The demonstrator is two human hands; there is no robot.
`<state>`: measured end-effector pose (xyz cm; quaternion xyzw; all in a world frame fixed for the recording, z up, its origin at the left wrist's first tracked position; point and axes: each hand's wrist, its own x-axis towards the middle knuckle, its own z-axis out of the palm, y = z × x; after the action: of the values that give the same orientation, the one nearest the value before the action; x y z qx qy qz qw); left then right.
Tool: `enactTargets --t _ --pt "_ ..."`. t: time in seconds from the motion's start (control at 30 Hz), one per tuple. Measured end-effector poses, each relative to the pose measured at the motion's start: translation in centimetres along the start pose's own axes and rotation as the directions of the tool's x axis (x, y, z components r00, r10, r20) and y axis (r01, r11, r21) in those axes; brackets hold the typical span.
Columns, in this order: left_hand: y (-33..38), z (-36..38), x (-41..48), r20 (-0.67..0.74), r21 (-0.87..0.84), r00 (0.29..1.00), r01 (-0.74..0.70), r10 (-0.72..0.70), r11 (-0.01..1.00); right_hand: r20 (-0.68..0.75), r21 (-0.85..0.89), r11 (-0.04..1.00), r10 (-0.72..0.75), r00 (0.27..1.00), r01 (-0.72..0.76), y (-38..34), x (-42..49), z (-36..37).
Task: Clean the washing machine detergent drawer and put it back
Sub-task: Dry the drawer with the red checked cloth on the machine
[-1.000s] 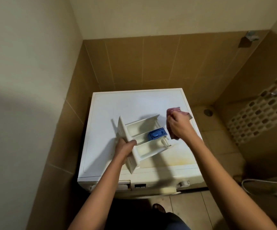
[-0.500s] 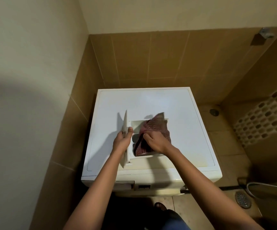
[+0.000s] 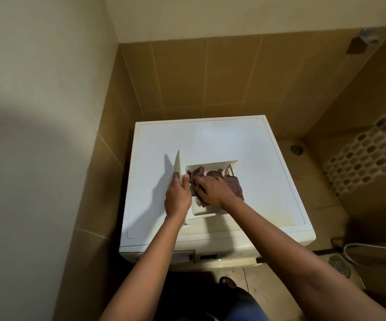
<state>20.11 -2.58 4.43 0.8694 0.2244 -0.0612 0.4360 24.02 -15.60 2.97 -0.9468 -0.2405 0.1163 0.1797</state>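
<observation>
The white detergent drawer lies on top of the white washing machine, its front panel standing up on the left. My left hand grips that front panel. My right hand holds a dark reddish cloth and presses it down into the drawer's compartments. The cloth and my hands hide most of the drawer's inside; only a sliver of the blue insert shows at the right edge.
The empty drawer slot is at the left of the machine's front. Walls close in on the left and behind. On the floor to the right are a drain, a hose and a second drain.
My right hand brought the cloth from the drawer's right side into the drawer and is rubbing inside it. The drawer has turned straighter on the machine top; my left hand stays on the panel.
</observation>
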Motion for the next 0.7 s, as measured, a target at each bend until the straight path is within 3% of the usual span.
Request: enactTargets --t 0.1,0.23,0.43,0.7 --pt "0.1 0.0 -0.4 -0.06 0.044 0.998 -0.02 0.023 0.999 -0.092 -0.017 0.993 0.115 0.989 -0.117 2.3 -0.8 -0.8" --pt "0.1 0.0 -0.6 -0.112 0.203 0.974 -0.171 0.197 0.964 -0.105 -0.08 0.962 0.252 0.962 -0.26 2.6 -0.9 -0.9" --pt "-0.1 0.5 -0.1 -0.102 0.302 0.971 -0.177 0.216 0.937 0.073 -0.006 0.996 0.094 0.993 -0.093 -1.9 1.7 0.4" --pt "0.2 0.4 -0.7 -0.157 0.322 0.968 -0.139 0.198 0.937 -0.008 -0.008 0.986 0.164 0.986 -0.164 4.4 -1.2 -1.4"
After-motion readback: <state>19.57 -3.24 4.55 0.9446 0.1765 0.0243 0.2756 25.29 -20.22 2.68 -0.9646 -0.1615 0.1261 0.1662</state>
